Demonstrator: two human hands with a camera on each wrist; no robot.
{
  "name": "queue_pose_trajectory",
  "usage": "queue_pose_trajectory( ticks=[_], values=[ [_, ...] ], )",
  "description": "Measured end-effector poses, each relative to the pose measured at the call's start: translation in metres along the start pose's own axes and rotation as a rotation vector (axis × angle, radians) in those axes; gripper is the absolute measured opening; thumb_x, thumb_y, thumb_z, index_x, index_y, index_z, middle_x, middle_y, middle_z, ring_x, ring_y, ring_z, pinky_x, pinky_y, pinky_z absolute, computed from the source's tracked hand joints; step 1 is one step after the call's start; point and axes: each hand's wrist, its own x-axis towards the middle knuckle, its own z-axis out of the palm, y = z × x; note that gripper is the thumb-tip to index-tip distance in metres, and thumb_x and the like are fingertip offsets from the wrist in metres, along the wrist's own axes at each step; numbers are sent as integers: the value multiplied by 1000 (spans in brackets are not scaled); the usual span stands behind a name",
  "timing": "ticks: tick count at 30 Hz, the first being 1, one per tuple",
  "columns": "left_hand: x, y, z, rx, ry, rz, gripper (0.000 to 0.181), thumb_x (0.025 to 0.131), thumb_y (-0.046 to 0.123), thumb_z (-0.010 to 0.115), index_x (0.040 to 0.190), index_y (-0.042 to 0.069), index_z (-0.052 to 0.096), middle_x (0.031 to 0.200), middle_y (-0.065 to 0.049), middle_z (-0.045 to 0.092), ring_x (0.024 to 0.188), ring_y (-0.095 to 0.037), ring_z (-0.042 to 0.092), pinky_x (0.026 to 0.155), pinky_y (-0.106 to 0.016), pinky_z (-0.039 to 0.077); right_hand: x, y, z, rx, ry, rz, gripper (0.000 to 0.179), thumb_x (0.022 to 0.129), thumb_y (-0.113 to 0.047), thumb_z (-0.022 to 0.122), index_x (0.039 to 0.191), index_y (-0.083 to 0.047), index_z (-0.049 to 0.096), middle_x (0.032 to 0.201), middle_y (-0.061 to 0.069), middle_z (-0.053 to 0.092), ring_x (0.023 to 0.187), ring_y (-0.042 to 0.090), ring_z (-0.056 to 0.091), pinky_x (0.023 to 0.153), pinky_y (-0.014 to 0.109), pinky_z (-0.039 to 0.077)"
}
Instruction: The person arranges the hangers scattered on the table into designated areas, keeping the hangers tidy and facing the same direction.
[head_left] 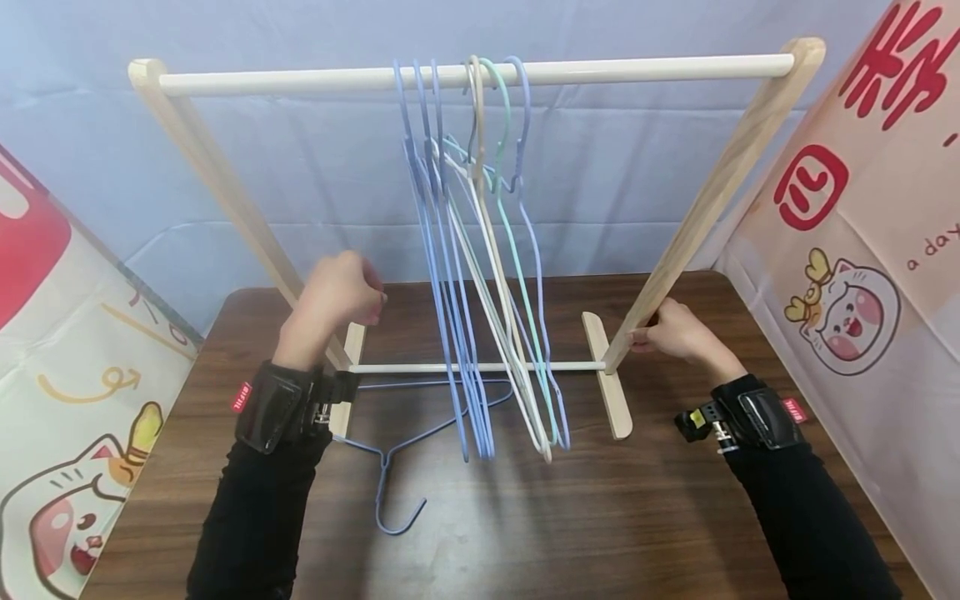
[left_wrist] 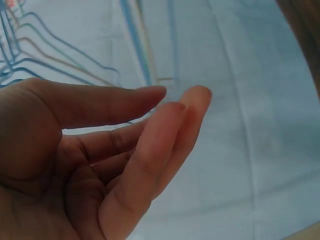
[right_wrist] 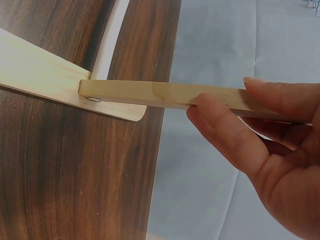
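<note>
A wooden clothes rack [head_left: 637, 71] with a white top bar stands on the table. Several clothes hangers [head_left: 450, 292] in blue, white, beige and mint hang near the middle of that bar. My right hand [head_left: 678, 333] grips the lower part of the rack's right post [right_wrist: 165, 92], thumb on one side and fingers on the other. My left hand [head_left: 341, 292] is in the air beside the left post, its fingers loosely bent and holding nothing; the left wrist view shows a small gap between thumb [left_wrist: 115, 105] and fingertips. One blue hanger [head_left: 384, 462] lies on the table below.
Two wooden feet, the left one [head_left: 341, 417] and the right one [head_left: 617, 400], carry the rack, joined by a thin white lower rod [head_left: 405, 367]. Behind the brown table [head_left: 465, 525] hangs a pale blue cloth [head_left: 315, 167]. Printed panels [head_left: 847, 317] flank both sides.
</note>
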Motion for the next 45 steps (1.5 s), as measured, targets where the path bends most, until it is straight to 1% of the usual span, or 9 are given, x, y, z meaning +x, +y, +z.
queue_pose_trajectory(
  ticks=[5, 10, 17, 19, 24, 27, 30, 34, 45],
  values=[
    [4, -16, 15, 18, -32, -2, 21, 77, 5, 58, 96, -2, 62, 69, -7, 65, 67, -20, 62, 71, -38, 46, 0, 0, 0, 0, -2, 1, 32, 90, 4, 51, 113, 23, 41, 104, 40, 51, 91, 42, 60, 69, 31, 52],
    [5, -31, 30, 33, -59, -34, 20, 78, 7, 60, 96, -1, 63, 64, -6, 63, 64, -20, 60, 71, -39, 45, 0, -1, 0, -3, -3, 1, 32, 90, 4, 50, 114, 23, 40, 104, 40, 51, 91, 42, 60, 69, 30, 52],
    [8, -51, 51, 84, -82, -19, 19, 68, 0, 53, 77, 5, 69, 60, -2, 61, 64, -22, 55, 61, -34, 42, -1, -2, -1, 23, 8, 5, 33, 88, 6, 52, 114, 23, 40, 105, 40, 51, 93, 44, 59, 69, 29, 52],
    [9, -56, 57, 85, -100, -17, 16, 70, 0, 55, 74, 5, 69, 58, -1, 60, 62, -21, 55, 59, -32, 42, -2, -2, -1, 20, 9, 4, 33, 88, 6, 52, 113, 23, 40, 104, 40, 51, 93, 44, 59, 69, 29, 52],
    [9, -70, 72, 102, -133, -27, 12, 72, 2, 55, 63, 8, 59, 54, 1, 55, 57, -18, 51, 55, -30, 37, -2, -2, -1, 11, 12, 1, 32, 88, 5, 51, 112, 23, 41, 103, 39, 52, 92, 43, 59, 68, 29, 52],
    [9, -80, 83, 112, -152, -43, 15, 69, 2, 53, 56, 10, 51, 53, 0, 53, 54, -17, 47, 51, -29, 36, -1, -2, 0, 21, 11, 5, 32, 88, 6, 51, 113, 23, 40, 104, 40, 51, 92, 44, 59, 69, 29, 52],
    [9, -92, 95, 115, -173, -43, 15, 68, 3, 54, 55, 9, 53, 53, 0, 53, 54, -17, 48, 51, -29, 37, -1, -2, 0, 18, 12, 4, 32, 88, 5, 51, 113, 23, 40, 104, 39, 52, 92, 43, 59, 68, 29, 52],
    [5, -106, 111, 107, -187, -11, 12, 65, 0, 55, 57, 7, 59, 51, 1, 52, 52, -16, 49, 50, -28, 39, -1, -1, -1, -15, 6, -4, 31, 89, 3, 52, 112, 22, 43, 102, 38, 54, 91, 42, 60, 67, 30, 52],
    [0, -127, 142, 123, -214, -16, 10, 61, 1, 65, 58, 8, 58, 54, 0, 52, 51, -16, 47, 49, -28, 39, -2, -2, 0, 23, 5, 0, 31, 88, 6, 51, 112, 24, 41, 103, 40, 52, 92, 43, 59, 68, 28, 52]
  ],
)
